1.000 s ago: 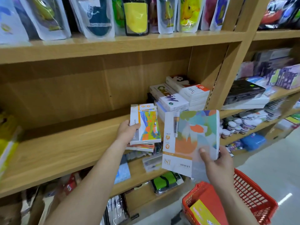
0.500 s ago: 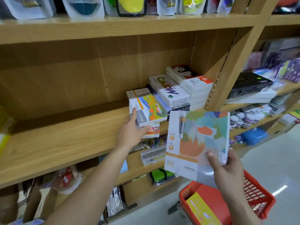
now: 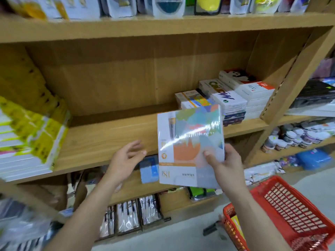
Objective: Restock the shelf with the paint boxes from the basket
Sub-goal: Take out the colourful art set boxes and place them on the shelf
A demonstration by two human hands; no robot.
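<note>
The right hand (image 3: 224, 165) grips a big paint box (image 3: 190, 147) in front of the shelf (image 3: 108, 138), the left hand (image 3: 125, 160) is open and empty, so next it likely goes on the bare board beside the stacked boxes (image 3: 226, 98).

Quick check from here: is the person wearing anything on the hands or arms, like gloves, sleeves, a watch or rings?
Nothing that shows. The left hand and right hand are both bare, with no gloves. Both forearms are bare right down to the bottom edge of the view, so no sleeve shows. No watch, band or ring is visible on either wrist or on the fingers, though the picture is a little blurred. Fingernails look short and unpainted.
</note>
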